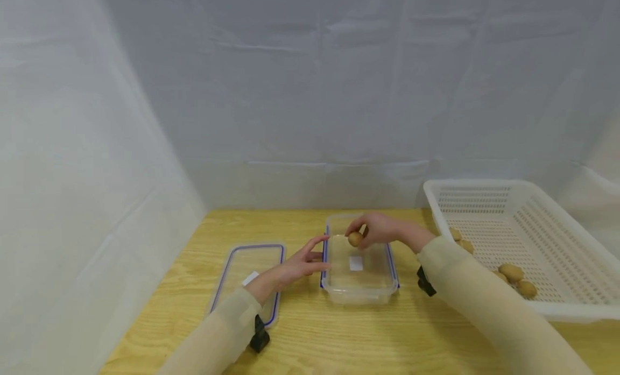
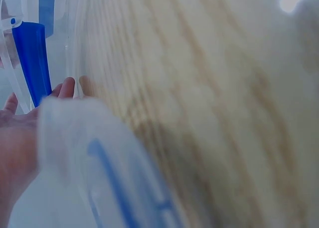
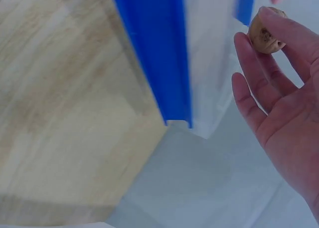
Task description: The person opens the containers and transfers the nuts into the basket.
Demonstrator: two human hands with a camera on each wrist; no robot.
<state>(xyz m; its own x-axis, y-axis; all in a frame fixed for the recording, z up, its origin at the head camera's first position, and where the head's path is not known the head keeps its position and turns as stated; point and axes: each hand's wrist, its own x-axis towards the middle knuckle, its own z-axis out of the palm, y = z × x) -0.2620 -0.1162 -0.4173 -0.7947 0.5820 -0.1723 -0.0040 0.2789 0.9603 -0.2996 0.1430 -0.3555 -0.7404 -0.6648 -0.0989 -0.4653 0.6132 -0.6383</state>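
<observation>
My right hand (image 1: 380, 228) pinches a small potato (image 1: 355, 239) between thumb and fingertips, over the clear plastic container (image 1: 360, 297). In the right wrist view the potato (image 3: 266, 32) shows a dark spot, and a blue latch (image 3: 159, 53) runs along the container's side. With fingers spread, my left hand (image 1: 296, 268) reaches to the container's left side, fingertips right at its rim. A blue latch (image 2: 32, 63) stands just beyond those fingers in the left wrist view. A white label (image 1: 356, 263) shows through the container.
Partly under my left forearm lies a clear lid (image 1: 254, 256) with a blue seal. On the right stands a white perforated basket (image 1: 477, 184) with several potatoes (image 1: 511, 272). White sheeting (image 1: 310, 122) hangs behind the wooden table (image 1: 310, 342).
</observation>
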